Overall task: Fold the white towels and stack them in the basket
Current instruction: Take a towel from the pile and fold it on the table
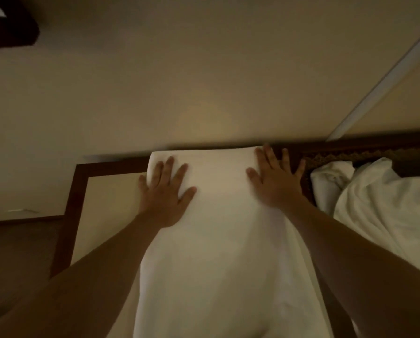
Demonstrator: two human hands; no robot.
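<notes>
At far upper left a dark object (11, 25) sits blurred against the pale wall (204, 69); its nature cannot be told. Lower left, a table (106, 191) with a light top and a dark wooden border occupies the corner below the wall; the light is dim throughout. The left hand (166, 191) lies palm down on the left far corner of the white towel (216, 240); its fingers are straight and spread, pressing flat and gripping nothing; the outermost finger hangs over the towel's left edge. The towel is laid out lengthwise across the table top, running from the near edge of view to the wall, its far end rounded and touching the base of the wall. The right hand (276, 181) presses the towel's right far corner; fingers likewise extended and splayed, holding nothing; the outer fingers reach past the towel's edge onto the dark wood. At right, a crumpled heap of white towels (374, 203) lies just beside the flat one; a dark patterned rim shows behind it, whether basket or furniture cannot be told. Upper right, a pale strip (387, 76) crosses the wall diagonally.
</notes>
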